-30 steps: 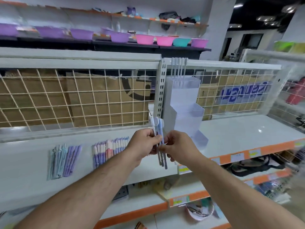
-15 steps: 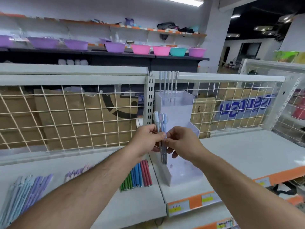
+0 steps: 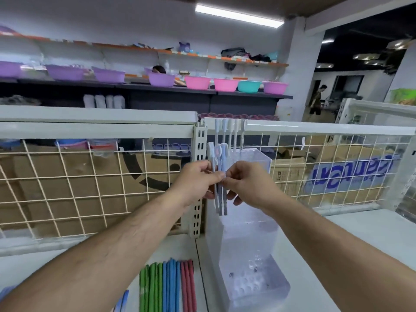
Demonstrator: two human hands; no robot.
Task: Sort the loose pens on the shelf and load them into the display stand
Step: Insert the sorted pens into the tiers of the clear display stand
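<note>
Three pale grey-blue pens [image 3: 220, 167] stand upright in a small bunch, pinched between my left hand [image 3: 195, 181] and my right hand [image 3: 247, 183]. They hang in front of the upper tier of the clear stepped display stand [image 3: 249, 248] on the white shelf [image 3: 364, 239]. Several similar pens [image 3: 229, 131] stand in the stand's top tier, at the back. The lowest tier, with its rows of holes, shows no pens. Loose green, blue and red pens [image 3: 167, 287] lie side by side on the shelf, left of the stand.
A wire grid back panel [image 3: 94, 188] with cardboard boxes behind it runs across the shelf. A slotted upright post [image 3: 199, 176] stands just left of the stand. More pale pens [image 3: 121, 302] peek in at the bottom edge. Coloured bowls [image 3: 225, 84] line a far shelf.
My view has swung right and upward, so the stand is nearer and more central. Both hands have lifted the pen bunch higher, up to the stand's upper tier.
</note>
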